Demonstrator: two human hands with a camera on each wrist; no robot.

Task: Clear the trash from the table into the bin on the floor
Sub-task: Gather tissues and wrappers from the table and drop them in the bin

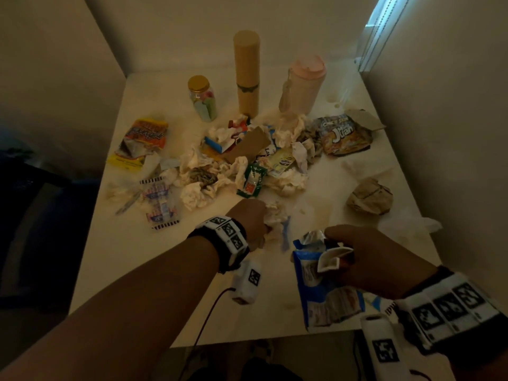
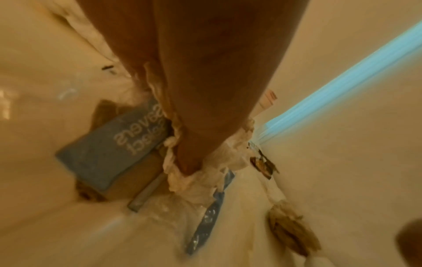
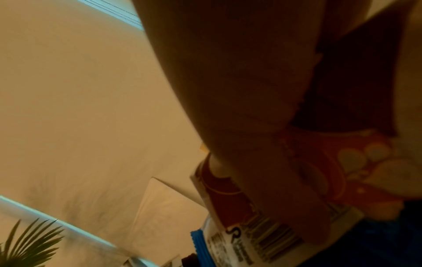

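On the white table [image 1: 154, 259], my left hand [image 1: 261, 225] grips a crumpled white tissue [image 1: 275, 214] with a thin blue strip [image 1: 286, 236] hanging beside it. In the left wrist view the fingers [image 2: 191, 140] dig into that tissue [image 2: 198, 184], and the blue strip [image 2: 207, 216] trails below. My right hand [image 1: 341, 254] holds a blue snack bag [image 1: 324, 295] and a white-and-red carton piece [image 1: 334, 258] above the table's near edge. The right wrist view shows the red-and-white carton [image 3: 319, 173] under the fingers [image 3: 239, 126]. No bin is in view.
A heap of tissues and wrappers [image 1: 242, 163] fills the table's middle. Behind it stand a gold-lidded jar [image 1: 202, 97], a tall tan cylinder [image 1: 246, 72] and a pink tumbler [image 1: 305, 83]. An orange bag [image 1: 143, 141], a snack bag [image 1: 343, 136] and crumpled brown paper [image 1: 369, 198] lie around. Walls close in both sides.
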